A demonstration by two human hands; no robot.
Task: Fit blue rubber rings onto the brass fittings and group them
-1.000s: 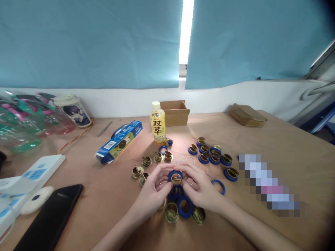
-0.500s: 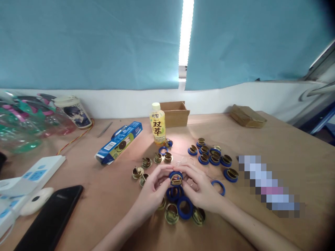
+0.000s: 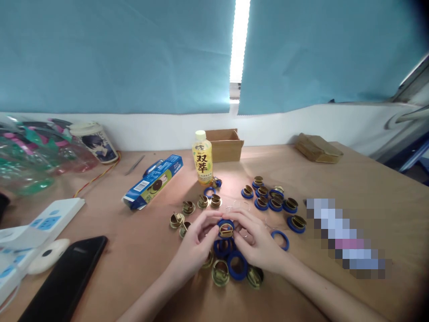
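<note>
Between my left hand (image 3: 200, 237) and my right hand (image 3: 256, 241), a blue ring with a brass fitting (image 3: 226, 228) in it is gripped by the fingertips from both sides. Just below it lie loose blue rings, the nearest a thick blue ring (image 3: 237, 265). Two round brass fittings flank that ring, one on its left (image 3: 220, 273) and one on its right (image 3: 255, 277). Several more brass fittings (image 3: 176, 220) lie beyond my left hand, some partly hidden by it. Past my right hand sit brass fittings seated in blue rings (image 3: 296, 224), and a thin blue ring (image 3: 280, 240).
A yellow drink bottle (image 3: 202, 158) stands before an open cardboard box (image 3: 224, 145). To the left are a blue snack box (image 3: 152, 182), a black phone (image 3: 65, 281), a power strip (image 3: 42, 228), a cup (image 3: 95, 142) and spray bottles (image 3: 27, 163). A brown paper package (image 3: 318, 147) lies back right.
Both hands keep their grip on the blue ring and brass fitting, almost unmoved. The whole view has shifted very slightly.
</note>
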